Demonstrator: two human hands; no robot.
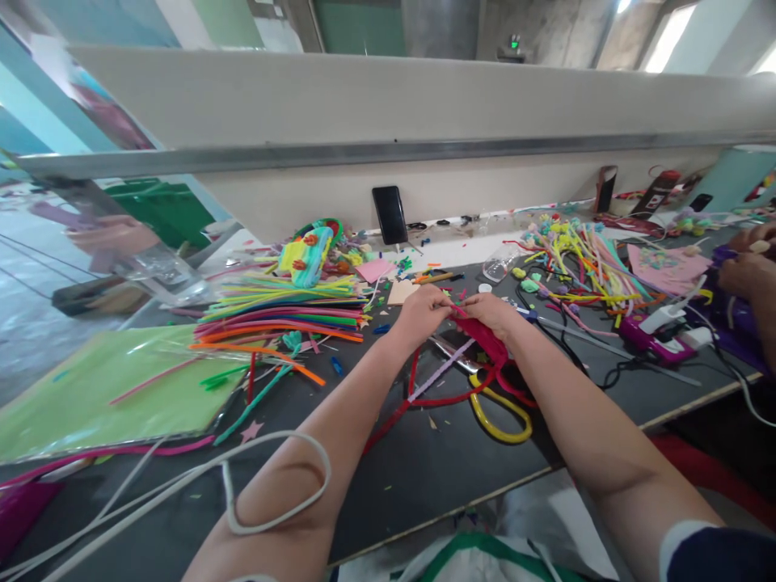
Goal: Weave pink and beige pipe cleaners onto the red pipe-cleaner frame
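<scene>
My left hand [424,311] and my right hand [492,314] meet at the middle of the dark table [424,469], both with fingers pinched on a bunch of red pipe cleaners [482,335]. Loose red strands [424,400] trail from it toward me. Under my right wrist lie yellow-handled scissors [500,416]. A white pipe cleaner [440,372] lies across the red ones. A white cord [276,485] loops over my left forearm.
A pile of coloured pipe cleaners [284,311] and a green sheet [115,388] lie left. A black phone [390,214] leans on the back wall. More pipe cleaners [575,259], a pink glue gun [655,339] and another person's hands [748,263] are right.
</scene>
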